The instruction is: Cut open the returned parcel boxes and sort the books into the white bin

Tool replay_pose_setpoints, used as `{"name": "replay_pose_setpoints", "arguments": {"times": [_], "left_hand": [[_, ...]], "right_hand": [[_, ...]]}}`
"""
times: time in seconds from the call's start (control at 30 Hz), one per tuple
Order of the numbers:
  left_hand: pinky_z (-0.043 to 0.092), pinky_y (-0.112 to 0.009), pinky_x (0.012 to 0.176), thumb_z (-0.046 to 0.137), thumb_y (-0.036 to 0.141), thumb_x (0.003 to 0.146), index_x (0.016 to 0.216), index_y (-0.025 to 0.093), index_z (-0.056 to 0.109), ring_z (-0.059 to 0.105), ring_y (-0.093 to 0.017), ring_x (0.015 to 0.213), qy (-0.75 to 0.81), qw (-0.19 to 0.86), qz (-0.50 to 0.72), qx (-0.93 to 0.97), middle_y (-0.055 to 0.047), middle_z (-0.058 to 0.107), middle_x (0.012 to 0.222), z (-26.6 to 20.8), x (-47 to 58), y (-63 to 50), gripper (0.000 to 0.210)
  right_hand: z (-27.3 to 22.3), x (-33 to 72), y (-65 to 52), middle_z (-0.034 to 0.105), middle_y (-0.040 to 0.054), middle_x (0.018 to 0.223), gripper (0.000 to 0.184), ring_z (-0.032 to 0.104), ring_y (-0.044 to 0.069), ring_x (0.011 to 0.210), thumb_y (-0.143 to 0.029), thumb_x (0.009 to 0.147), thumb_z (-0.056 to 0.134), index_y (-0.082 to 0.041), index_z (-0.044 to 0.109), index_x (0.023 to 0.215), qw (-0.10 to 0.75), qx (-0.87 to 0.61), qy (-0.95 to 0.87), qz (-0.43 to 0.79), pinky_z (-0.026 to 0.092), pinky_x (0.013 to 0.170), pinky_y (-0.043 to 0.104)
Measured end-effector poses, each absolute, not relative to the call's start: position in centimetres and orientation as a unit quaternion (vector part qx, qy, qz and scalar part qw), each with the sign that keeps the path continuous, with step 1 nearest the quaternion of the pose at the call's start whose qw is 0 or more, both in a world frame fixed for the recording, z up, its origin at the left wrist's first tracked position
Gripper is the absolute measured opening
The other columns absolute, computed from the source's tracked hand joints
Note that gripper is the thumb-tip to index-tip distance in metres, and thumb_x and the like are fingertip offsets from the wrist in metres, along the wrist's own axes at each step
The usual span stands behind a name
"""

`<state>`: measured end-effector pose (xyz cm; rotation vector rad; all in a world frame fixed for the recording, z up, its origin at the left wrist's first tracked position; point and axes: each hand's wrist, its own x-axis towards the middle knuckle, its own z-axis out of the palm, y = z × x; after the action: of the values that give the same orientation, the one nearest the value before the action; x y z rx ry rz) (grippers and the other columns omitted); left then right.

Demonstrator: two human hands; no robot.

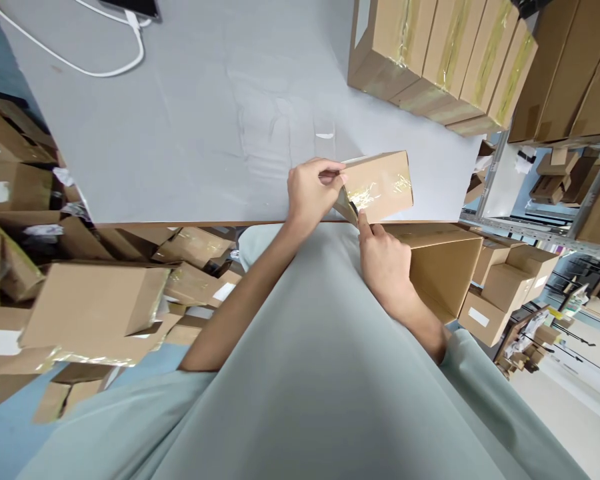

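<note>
A small cardboard box [384, 180] with shiny clear tape lies near the front edge of the table. At its left end, my left hand [313, 190] is closed, thumb and fingers pinching the box's edge or flap. My right hand [386, 263] is at the near left corner of the box, fingers curled and index finger stretched forward. A small dark tool [353, 206] shows at that fingertip, against the box's end; most of it is hidden by the hand, and its kind is unclear.
Taped cardboard boxes [440, 63] stand in a row at the table's back right. An open carton [445, 273] is below the edge on the right. Discarded cartons [95, 300] pile up at left. A white cable [110, 72] runs to a dark device [135, 7].
</note>
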<state>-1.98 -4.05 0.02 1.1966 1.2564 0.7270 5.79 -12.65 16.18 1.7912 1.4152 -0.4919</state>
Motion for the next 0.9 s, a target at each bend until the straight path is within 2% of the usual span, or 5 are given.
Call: {"name": "replay_pose_setpoints", "arguments": {"times": [0.37,0.53,0.7,0.9], "left_hand": [[0.067,-0.041,0.107,0.075,0.030,0.088,0.105,0.026,0.084,0.081,-0.025,0.108,0.543,0.592,0.306,0.511,-0.003,0.086,0.116,0.2,-1.8,-4.9,0.020],[0.065,-0.044,0.112,0.075,0.038,0.092,0.109,0.029,0.083,0.079,-0.027,0.116,0.558,0.587,0.305,0.501,-0.003,0.085,0.120,0.0,-1.4,-5.0,0.022],[0.066,-0.039,0.107,0.076,0.037,0.091,0.106,0.027,0.083,0.080,-0.026,0.114,0.567,0.565,0.310,0.513,-0.004,0.084,0.118,0.2,-1.2,-5.5,0.020],[0.066,-0.039,0.103,0.075,0.039,0.091,0.110,0.027,0.082,0.081,-0.025,0.112,0.568,0.563,0.309,0.514,-0.004,0.084,0.120,-0.2,-1.4,-6.0,0.023]], "right_hand": [[14.7,7.6,-14.3,0.079,0.0138,0.113,0.067,0.077,0.023,0.089,-0.018,0.112,0.047,-0.030,0.039,0.178,0.343,0.718,0.573,-0.197,0.059,0.070,0.028],[13.9,7.9,-14.3,0.078,0.0154,0.119,0.071,0.078,0.023,0.094,-0.011,0.110,0.043,-0.028,0.038,0.178,0.321,0.710,0.596,-0.195,0.060,0.071,0.029],[14.3,9.2,-16.3,0.080,0.0143,0.115,0.066,0.079,0.023,0.096,-0.009,0.110,0.044,-0.027,0.046,0.174,0.343,0.697,0.587,-0.230,0.058,0.073,0.029],[16.4,10.5,-18.1,0.081,0.0120,0.112,0.061,0.077,0.023,0.091,-0.020,0.112,0.051,-0.030,0.049,0.173,0.315,0.703,0.590,-0.242,0.053,0.070,0.029]]}}
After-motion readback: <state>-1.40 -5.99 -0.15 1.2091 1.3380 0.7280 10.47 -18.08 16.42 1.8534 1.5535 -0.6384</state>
